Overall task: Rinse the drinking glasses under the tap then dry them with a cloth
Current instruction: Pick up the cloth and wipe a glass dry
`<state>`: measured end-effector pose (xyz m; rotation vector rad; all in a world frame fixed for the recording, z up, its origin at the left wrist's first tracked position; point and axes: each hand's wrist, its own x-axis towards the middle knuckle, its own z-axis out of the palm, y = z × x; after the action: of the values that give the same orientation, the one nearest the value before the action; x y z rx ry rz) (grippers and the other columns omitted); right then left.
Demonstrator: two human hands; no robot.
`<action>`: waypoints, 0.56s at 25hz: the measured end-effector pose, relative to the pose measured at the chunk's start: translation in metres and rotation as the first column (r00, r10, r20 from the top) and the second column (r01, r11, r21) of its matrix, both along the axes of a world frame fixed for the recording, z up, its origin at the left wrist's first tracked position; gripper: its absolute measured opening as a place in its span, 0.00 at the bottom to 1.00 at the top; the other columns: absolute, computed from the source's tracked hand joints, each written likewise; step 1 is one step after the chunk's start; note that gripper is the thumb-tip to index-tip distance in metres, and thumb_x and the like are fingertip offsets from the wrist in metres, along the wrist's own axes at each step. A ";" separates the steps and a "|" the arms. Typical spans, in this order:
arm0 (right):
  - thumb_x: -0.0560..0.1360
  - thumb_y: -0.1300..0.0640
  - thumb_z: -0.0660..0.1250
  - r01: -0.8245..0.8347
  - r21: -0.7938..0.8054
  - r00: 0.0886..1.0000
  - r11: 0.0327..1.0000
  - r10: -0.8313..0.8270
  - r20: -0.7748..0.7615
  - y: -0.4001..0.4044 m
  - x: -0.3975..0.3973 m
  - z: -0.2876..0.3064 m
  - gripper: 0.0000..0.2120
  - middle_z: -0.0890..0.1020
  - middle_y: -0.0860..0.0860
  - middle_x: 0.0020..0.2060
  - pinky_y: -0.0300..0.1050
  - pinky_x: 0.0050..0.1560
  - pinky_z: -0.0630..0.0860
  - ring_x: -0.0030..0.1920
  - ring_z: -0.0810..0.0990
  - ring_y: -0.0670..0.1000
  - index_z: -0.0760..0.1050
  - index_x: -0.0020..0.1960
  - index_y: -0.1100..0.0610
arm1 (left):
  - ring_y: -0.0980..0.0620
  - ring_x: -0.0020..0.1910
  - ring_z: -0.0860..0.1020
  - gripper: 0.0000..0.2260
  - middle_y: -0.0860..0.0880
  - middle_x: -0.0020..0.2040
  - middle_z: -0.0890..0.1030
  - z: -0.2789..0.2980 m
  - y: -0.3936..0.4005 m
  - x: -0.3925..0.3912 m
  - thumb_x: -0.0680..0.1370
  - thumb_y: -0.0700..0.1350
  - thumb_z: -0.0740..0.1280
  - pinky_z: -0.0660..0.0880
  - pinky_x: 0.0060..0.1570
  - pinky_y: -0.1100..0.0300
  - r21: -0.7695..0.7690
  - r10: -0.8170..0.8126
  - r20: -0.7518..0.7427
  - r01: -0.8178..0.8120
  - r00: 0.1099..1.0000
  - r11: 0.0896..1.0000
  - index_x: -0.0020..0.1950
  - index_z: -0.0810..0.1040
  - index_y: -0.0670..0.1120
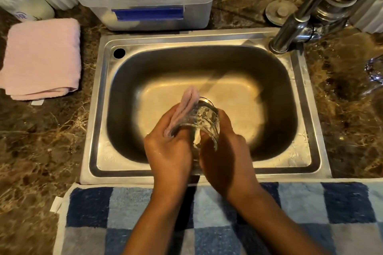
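- Checked towel (217,221), nearest the camera, is draped over the desk edge in front of the sink (199,41).
- Over the basin, a glass (202,119) is held tilted between both hands.
- Left hand (167,151) is clamped on a pink cloth (184,107), which is pressed against the glass's side.
- Right hand (224,155) is curled round the glass from the other side.
- Glass is judged rigid, fragile and slippery when wet; it is best gripped round the wall, not the thin rim.
- Cloth is soft and pliable.
- No water is seen running from the tap (298,16).
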<state>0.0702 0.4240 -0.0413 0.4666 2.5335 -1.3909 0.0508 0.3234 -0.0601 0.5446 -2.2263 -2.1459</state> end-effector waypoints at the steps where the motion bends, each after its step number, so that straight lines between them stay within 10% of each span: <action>1: 0.77 0.56 0.67 0.047 -0.090 0.999 0.995 -0.044 0.031 -0.003 0.002 -0.001 0.28 0.85 0.47 0.43 0.47 0.43 0.82 0.39 0.84 0.46 0.60 0.73 0.47 | 0.59 0.52 0.85 0.19 0.58 0.52 0.87 -0.001 0.004 0.002 0.76 0.35 0.72 0.82 0.51 0.60 0.106 0.055 0.080 -0.064 0.995 0.992 0.59 0.84 0.58; 4: 0.76 0.59 0.68 -0.228 0.183 0.974 0.956 0.227 0.026 0.000 -0.003 -0.005 0.33 0.84 0.50 0.39 0.43 0.29 0.74 0.29 0.76 0.46 0.52 0.73 0.50 | 0.62 0.51 0.84 0.21 0.58 0.52 0.87 -0.007 -0.001 0.008 0.77 0.36 0.71 0.82 0.52 0.57 -0.177 -0.040 0.021 0.043 0.999 0.983 0.61 0.83 0.60; 7: 0.75 0.61 0.69 -0.332 0.426 0.932 0.842 0.362 0.010 0.005 -0.017 0.002 0.35 0.82 0.52 0.35 0.37 0.24 0.60 0.24 0.64 0.43 0.51 0.73 0.54 | 0.63 0.62 0.78 0.32 0.56 0.66 0.80 -0.011 -0.013 0.001 0.74 0.29 0.69 0.76 0.63 0.62 -0.585 -0.320 -0.148 0.178 0.936 0.791 0.74 0.73 0.52; 9: 0.76 0.61 0.67 -0.280 0.314 0.955 0.907 0.298 -0.010 0.003 -0.017 0.004 0.36 0.83 0.54 0.40 0.43 0.30 0.70 0.27 0.72 0.48 0.49 0.74 0.50 | 0.63 0.57 0.81 0.26 0.57 0.61 0.83 -0.012 -0.014 -0.008 0.74 0.33 0.70 0.79 0.56 0.66 -0.450 -0.238 -0.145 0.150 0.960 0.880 0.70 0.78 0.52; 12: 0.76 0.62 0.64 -0.035 -0.076 0.999 0.997 0.035 0.004 -0.002 -0.008 0.006 0.34 0.84 0.53 0.43 0.54 0.43 0.81 0.38 0.83 0.53 0.50 0.74 0.45 | 0.56 0.40 0.86 0.11 0.51 0.45 0.88 -0.009 -0.001 -0.007 0.75 0.43 0.73 0.81 0.35 0.62 0.127 -0.051 0.266 0.017 0.963 0.992 0.55 0.86 0.54; 14: 0.77 0.62 0.64 -0.106 0.003 0.994 0.994 0.106 0.002 -0.001 -0.007 0.002 0.35 0.83 0.49 0.41 0.50 0.40 0.82 0.36 0.82 0.49 0.48 0.74 0.47 | 0.58 0.42 0.86 0.10 0.52 0.47 0.88 -0.010 -0.002 -0.002 0.76 0.43 0.73 0.82 0.39 0.61 -0.018 -0.057 0.234 0.063 0.971 0.998 0.52 0.86 0.57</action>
<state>0.0633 0.4229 -0.0395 0.3277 2.5195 -1.3484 0.0483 0.3216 -0.0700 0.7765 -2.4122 -2.1814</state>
